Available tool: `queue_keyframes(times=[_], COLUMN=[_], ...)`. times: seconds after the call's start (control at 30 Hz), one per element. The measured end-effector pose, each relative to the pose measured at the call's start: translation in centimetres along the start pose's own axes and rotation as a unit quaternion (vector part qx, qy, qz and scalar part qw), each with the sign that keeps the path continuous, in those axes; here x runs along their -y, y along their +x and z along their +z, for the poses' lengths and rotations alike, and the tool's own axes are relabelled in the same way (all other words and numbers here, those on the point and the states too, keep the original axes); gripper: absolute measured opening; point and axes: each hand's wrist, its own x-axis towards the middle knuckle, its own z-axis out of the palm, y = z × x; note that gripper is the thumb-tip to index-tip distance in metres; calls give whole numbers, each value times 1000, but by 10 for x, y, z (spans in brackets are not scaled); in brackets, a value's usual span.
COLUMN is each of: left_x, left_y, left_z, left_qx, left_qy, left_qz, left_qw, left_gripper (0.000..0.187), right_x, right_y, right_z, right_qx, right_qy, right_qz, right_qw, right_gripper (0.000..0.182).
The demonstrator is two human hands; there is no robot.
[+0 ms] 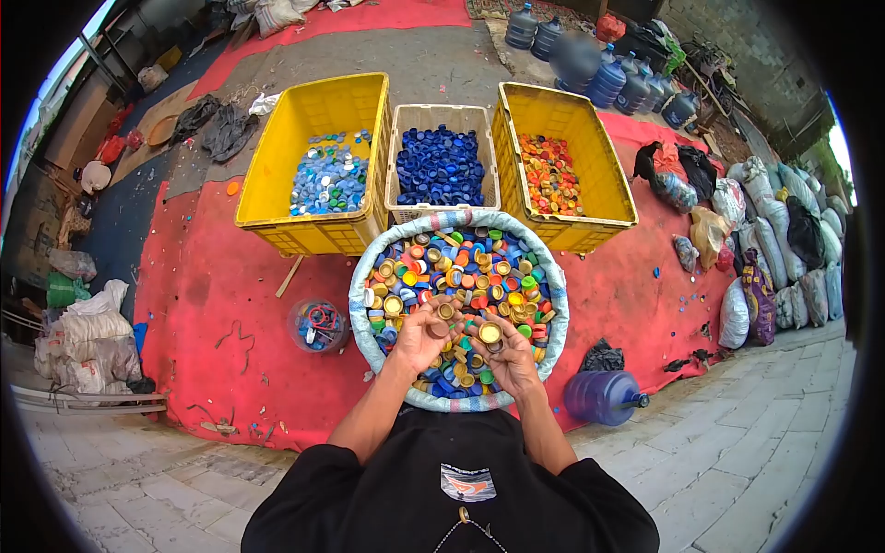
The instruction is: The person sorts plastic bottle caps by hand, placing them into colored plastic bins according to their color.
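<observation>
Both my hands are over a round sack [366,343] with a rolled pale rim, full of mixed-colour bottle caps [449,269]. My left hand [419,339] is closed on a gold bottle cap [446,311], held at the fingertips. My right hand [513,362] pinches another gold bottle cap [489,333], its round opening facing up; something darker sits just under it, too small to name. The hands are close together but apart, over the near half of the sack.
Beyond the sack stand a yellow crate [263,198] of light-blue caps, a white crate [398,118] of dark-blue caps and another yellow crate [599,175] of orange and red caps. A clear tub [300,334] sits left; a water jug [599,396] lies right. Filled sacks [774,230] line the right.
</observation>
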Motion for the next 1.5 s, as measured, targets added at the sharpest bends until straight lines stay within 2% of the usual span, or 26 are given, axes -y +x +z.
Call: queue_keyframes(times=[0.1,0.17,0.37,0.47,0.6,0.67,0.8,0.83,0.87,0.9,0.93,0.97,1.0,1.03,1.1,1.2,1.3,1.37,1.4,1.5], left_x=[6,12,20,34,67,82,99,96,90,85,76,65,63,64,60,62,48,30,22,-1], left_y=[-7,-6,6,21,47,61,110,138,162,197,207,221,231,236,221,191,158,137,120,82], left_z=[6,1,23,43,59,68,98,115,152,174,214,234,243,244,234,185,126,84,80,50], left_qx=[-2,-6,20,51,0,-25,-80,-71,-36,9,2,13,38,47,125,43,22,33,3,-45], left_qy=[-7,22,32,67,100,98,65,25,54,43,72,49,77,121,64,98,82,95,111,139], left_qz=[18,15,-56,-82,-136,-161,-204,-205,-158,-94,-40,-38,6,52,3,-8,-13,11,38,82], left_qw=[1000,1000,998,993,986,982,974,976,985,995,997,998,996,990,990,994,996,995,993,986], left_gripper=[55,56,49,38,15,14,13,12,14,37,70,90,84,68,48,38,37,34,31,31], right_x=[0,0,13,29,44,50,81,106,139,175,195,215,239,249,241,198,145,113,101,71], right_y=[-1,-2,-8,-19,-40,-48,-26,-5,17,46,82,118,107,96,95,71,50,31,23,10], right_z=[-1,-6,-26,-33,-44,-55,-75,-85,-91,-85,-108,-130,-85,-59,-63,-73,-92,-98,-96,-87], right_qx=[1,-3,-19,-37,-125,-158,-307,-240,-175,-104,16,143,-131,-117,-130,-194,-246,-249,-250,-313], right_qy=[10,8,45,55,95,123,133,182,230,211,233,252,221,162,175,176,170,101,67,-60], right_qz=[-1,-8,-31,-71,-147,-176,-191,-192,-189,-254,-306,-340,-363,-437,-496,-422,-349,-316,-298,-295], right_qw=[1000,1000,998,995,977,964,923,934,938,938,923,895,896,877,840,868,888,910,919,901], right_gripper=[75,74,71,75,67,60,35,31,28,22,31,41,51,66,76,81,79,74,71,64])
